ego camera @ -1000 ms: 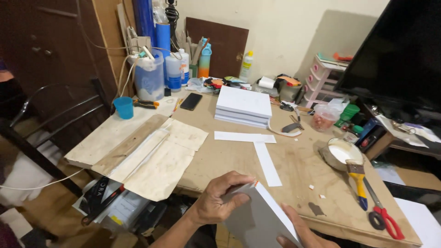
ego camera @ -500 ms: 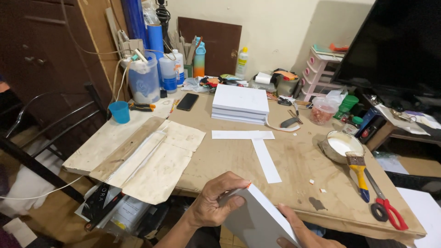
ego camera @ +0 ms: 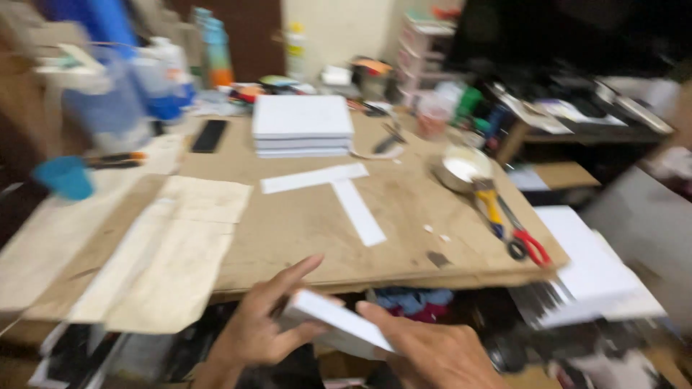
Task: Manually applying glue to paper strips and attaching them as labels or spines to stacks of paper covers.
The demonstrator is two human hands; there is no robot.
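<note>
The tabletop point(ego camera: 303, 223) ahead of me is bare brown board, scuffed, with two white paper strips point(ego camera: 339, 194) lying on it in a rough T. To my left a creased sheet of brown paper point(ego camera: 173, 252) hangs over the near edge. Farther back sits a stack of white boards point(ego camera: 301, 124), with a dark phone point(ego camera: 210, 135) to its left and a blue cup point(ego camera: 65, 176) near the left edge. On the right a round white tin point(ego camera: 461, 168) stands just beside red-handled scissors point(ego camera: 520, 234) and a yellow-handled tool point(ego camera: 490, 205). The back edge is crowded with bottles and small bins against a pale wall.

Below the near edge, my left hand point(ego camera: 259, 328) and right hand point(ego camera: 432, 353) both grip a white box point(ego camera: 335, 328), fingers wrapped along its sides, holding it tilted in front of me, off the tabletop.

The whole view is smeared by motion. The clutter at the back runs together, the dark things under the tabletop are unreadable, and my right hand is cut off at the bottom.
</note>
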